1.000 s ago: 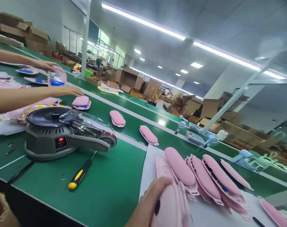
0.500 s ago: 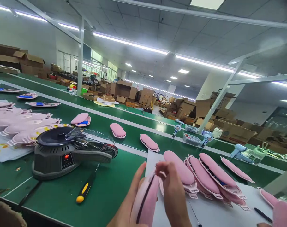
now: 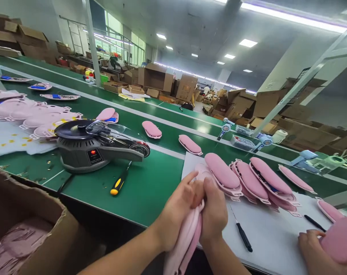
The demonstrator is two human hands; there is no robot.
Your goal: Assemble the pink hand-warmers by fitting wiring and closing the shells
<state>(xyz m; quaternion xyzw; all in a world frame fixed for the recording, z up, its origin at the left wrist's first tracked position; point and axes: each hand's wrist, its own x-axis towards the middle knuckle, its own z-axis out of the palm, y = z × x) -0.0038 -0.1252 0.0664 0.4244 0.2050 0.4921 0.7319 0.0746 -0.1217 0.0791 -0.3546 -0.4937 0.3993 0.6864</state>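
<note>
Both my hands are closed round the upper end of a pink oval case (image 3: 184, 238), which points down toward the bottom edge of the view. My left hand (image 3: 176, 212) wraps its left side, with the fingers at the top. On its right side is my right hand (image 3: 215, 210), thumb up by the top end. A dark seam shows between the two halves of the case. Just beyond my hands, several pink cases (image 3: 249, 179) lie overlapped on white paper. To their front lies a black screwdriver (image 3: 243, 236).
A tape dispenser (image 3: 96, 147) and a yellow-black screwdriver (image 3: 119, 183) are on the green table at left. An open carton (image 3: 58, 229) with pink parts stands lower left. Another person's hand (image 3: 316, 244) holds a pink piece (image 3: 341, 238) at lower right.
The view has tilted down, showing the carton and the black screwdriver more fully. My right hand has closed round the case's end, and the case sits lower relative to the table.
</note>
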